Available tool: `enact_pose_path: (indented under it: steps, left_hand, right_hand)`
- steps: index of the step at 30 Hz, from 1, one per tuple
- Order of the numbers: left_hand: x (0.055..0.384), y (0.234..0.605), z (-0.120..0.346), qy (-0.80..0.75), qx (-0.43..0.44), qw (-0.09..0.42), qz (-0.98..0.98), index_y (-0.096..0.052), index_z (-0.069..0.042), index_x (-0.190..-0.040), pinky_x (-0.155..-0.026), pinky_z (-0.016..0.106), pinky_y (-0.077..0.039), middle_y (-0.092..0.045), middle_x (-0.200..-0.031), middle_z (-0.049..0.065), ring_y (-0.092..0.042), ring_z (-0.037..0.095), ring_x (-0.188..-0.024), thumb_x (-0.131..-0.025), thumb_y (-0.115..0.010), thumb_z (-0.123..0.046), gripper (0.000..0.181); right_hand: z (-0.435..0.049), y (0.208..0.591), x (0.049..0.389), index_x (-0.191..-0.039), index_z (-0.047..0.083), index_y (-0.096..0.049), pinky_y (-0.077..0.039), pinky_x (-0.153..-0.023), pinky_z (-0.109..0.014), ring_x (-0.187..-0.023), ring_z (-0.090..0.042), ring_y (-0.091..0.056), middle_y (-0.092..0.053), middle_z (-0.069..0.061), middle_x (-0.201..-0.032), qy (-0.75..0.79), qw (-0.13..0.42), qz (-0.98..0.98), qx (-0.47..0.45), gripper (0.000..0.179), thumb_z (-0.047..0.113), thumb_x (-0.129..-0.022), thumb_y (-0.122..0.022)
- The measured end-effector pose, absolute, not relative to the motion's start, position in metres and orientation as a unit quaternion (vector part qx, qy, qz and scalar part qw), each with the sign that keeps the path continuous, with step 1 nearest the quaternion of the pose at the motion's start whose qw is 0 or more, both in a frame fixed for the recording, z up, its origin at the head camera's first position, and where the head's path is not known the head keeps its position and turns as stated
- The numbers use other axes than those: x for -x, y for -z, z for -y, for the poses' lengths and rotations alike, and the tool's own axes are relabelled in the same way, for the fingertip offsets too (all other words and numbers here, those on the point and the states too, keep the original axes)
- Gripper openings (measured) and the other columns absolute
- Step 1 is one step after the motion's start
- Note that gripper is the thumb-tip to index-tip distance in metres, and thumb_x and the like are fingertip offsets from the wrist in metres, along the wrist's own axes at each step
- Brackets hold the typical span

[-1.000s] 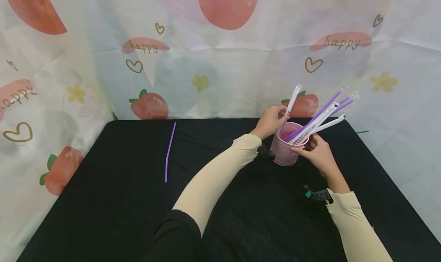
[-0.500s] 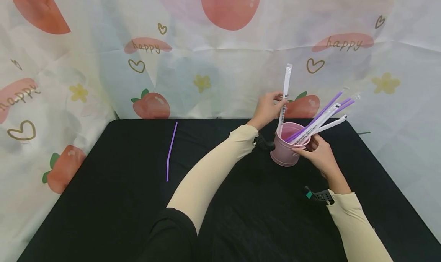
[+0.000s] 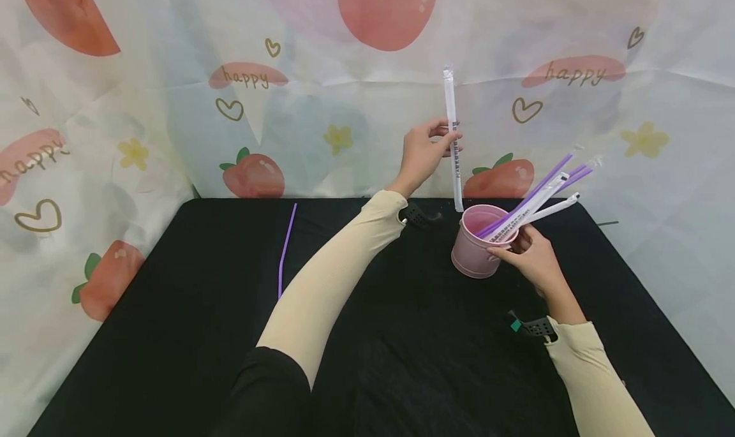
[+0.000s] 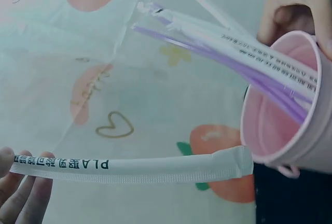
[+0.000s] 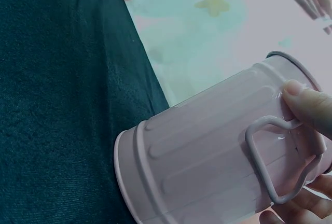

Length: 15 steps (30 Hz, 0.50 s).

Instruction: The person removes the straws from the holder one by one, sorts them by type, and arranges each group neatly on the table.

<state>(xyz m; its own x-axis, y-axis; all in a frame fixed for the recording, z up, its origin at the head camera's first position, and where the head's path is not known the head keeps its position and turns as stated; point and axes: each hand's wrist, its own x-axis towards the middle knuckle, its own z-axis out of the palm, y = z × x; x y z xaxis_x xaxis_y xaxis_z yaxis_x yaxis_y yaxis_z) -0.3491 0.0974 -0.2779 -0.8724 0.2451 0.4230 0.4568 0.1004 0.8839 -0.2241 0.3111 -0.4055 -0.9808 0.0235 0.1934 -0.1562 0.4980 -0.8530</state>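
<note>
Lying toward the left of the black cloth (image 3: 413, 354), one bare purple straw (image 3: 285, 245) bends slightly below its middle; its lower end meets the outline of a cream sleeve (image 3: 330, 290), well in from the cloth's slanting left edge. A broad stretch of cloth separates it from the bucket. The left hand (image 3: 423, 155), in front of the printed backdrop (image 3: 373, 105), pinches one white-wrapped straw (image 3: 450, 105) near its middle, almost upright. Its papery wrapper has dark lettering and a crimped strip. The lower end is outside the bucket's mouth, near the rim's left; I cannot tell whether they touch. One pink bucket (image 3: 475, 258) stands on the cloth, glossy, with raised ribs and a looped handle. Inside lean two white-wrapped straws (image 3: 534, 204) and at least two purple straws (image 3: 545, 178), filmy at the tips and overlapping too much to count, fanning rightward. The right hand (image 3: 534, 255) grips the bucket, thumb near the rim; the cloth's right edge slopes beyond.
</note>
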Motion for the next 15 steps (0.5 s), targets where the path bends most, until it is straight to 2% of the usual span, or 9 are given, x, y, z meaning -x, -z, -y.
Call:
enact_pose_path:
  steps: [6, 12, 15]
  left_hand:
    - [0.351, 0.289, -0.07, 0.644, 0.217, 0.08, 0.729, -0.065, -0.004, -0.112, -0.069, 0.02, -0.058, -0.069, -0.099, 0.015, -0.072, 0.017, -0.079, -0.089, -0.064, -0.012, 0.024]
    - [0.347, 0.312, -0.044, 0.648, 0.194, 0.054, 0.735, -0.066, -0.001, -0.112, -0.069, 0.025, -0.059, -0.069, -0.1, 0.018, -0.072, 0.023, -0.081, -0.088, -0.064, -0.01, 0.025]
    - [0.343, 0.322, -0.032, 0.647, 0.185, 0.033, 0.739, -0.065, 0.0, -0.112, -0.07, 0.026, -0.059, -0.069, -0.101, 0.02, -0.072, 0.026, -0.082, -0.089, -0.064, -0.008, 0.025]
  right_hand:
    - [-0.312, 0.406, 0.224, -0.138, -0.003, -0.034, -0.043, -0.078, 0.0, -0.1, 0.016, -0.047, -0.05, -0.011, -0.125, -0.505, 0.091, 0.858, -0.039, 0.067, 0.014, -0.084, -0.071]
    - [-0.312, 0.406, 0.224, -0.138, -0.002, -0.033, -0.043, -0.081, -0.001, -0.103, 0.015, -0.046, -0.049, -0.016, -0.128, -0.492, 0.084, 0.866, -0.035, 0.068, 0.017, -0.085, -0.07]
    - [-0.311, 0.405, 0.224, -0.137, -0.002, -0.034, -0.043, -0.081, -0.001, -0.103, 0.014, -0.046, -0.05, -0.011, -0.126, -0.493, 0.087, 0.865, -0.037, 0.067, 0.017, -0.084, -0.071]
